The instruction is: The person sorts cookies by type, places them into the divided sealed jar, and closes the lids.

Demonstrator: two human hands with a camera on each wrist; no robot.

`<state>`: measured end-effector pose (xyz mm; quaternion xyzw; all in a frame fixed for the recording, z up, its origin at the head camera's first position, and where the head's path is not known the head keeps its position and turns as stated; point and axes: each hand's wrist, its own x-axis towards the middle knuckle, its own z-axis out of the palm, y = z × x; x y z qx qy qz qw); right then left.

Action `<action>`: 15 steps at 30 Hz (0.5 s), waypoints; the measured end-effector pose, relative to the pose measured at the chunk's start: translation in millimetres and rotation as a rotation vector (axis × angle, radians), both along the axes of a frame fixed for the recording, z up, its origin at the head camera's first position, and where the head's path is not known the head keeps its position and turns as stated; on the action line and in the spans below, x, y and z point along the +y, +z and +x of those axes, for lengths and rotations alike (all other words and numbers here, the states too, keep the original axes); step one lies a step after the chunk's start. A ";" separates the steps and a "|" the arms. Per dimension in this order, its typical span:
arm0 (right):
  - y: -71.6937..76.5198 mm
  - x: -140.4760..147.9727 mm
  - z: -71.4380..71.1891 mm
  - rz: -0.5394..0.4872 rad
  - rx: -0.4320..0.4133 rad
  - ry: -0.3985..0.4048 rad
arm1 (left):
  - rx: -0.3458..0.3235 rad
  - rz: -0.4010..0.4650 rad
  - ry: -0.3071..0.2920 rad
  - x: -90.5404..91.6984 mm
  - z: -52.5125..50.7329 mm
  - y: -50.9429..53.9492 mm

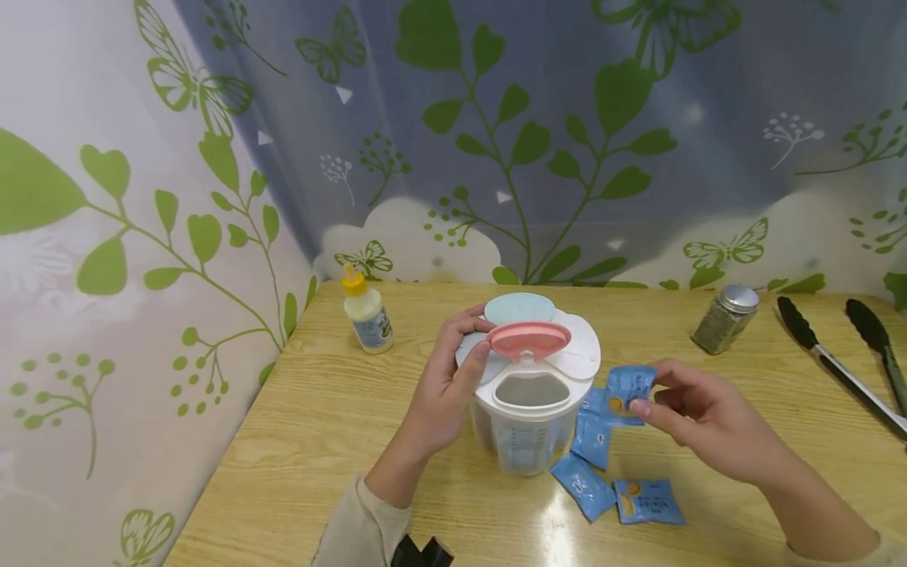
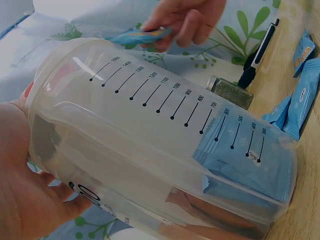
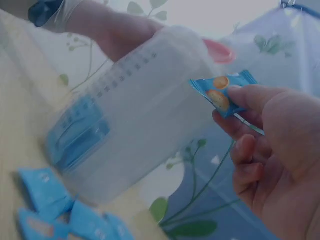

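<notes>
A clear container [image 1: 520, 441] with a white multi-part lid stands on the table, its pink flap [image 1: 530, 340] raised above an opening. The left hand [image 1: 442, 386] grips the lid's left side, thumb on top. Just right of the container, the right hand [image 1: 716, 425] pinches a blue packet [image 1: 629, 387] between thumb and fingers; the right wrist view shows cookies printed on this packet [image 3: 220, 92]. Inside the container, the left wrist view shows blue packets [image 2: 245, 160] and a brown one [image 2: 210, 212] at the bottom. Several blue packets [image 1: 584, 484] lie on the table beside it.
A bottle with a yellow cap [image 1: 370, 319] stands at the back left. At the back right are a glass jar with a metal lid [image 1: 726, 319] and black-tipped tongs [image 1: 843, 374]. A patterned curtain [image 1: 553, 157] hangs behind the table.
</notes>
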<state>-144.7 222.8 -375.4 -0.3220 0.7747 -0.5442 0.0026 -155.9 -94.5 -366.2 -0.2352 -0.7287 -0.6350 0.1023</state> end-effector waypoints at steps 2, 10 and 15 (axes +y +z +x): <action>8.2 -4.5 1.5 0.001 0.019 -0.039 | -0.002 -0.001 0.000 -0.1 0.1 0.0; 32.8 -24.1 2.0 -0.048 0.102 -0.050 | 0.007 -0.007 -0.002 -0.3 -0.2 0.0; 42.2 -38.0 -0.2 -0.137 0.128 0.008 | 0.008 -0.007 0.001 0.0 0.1 0.6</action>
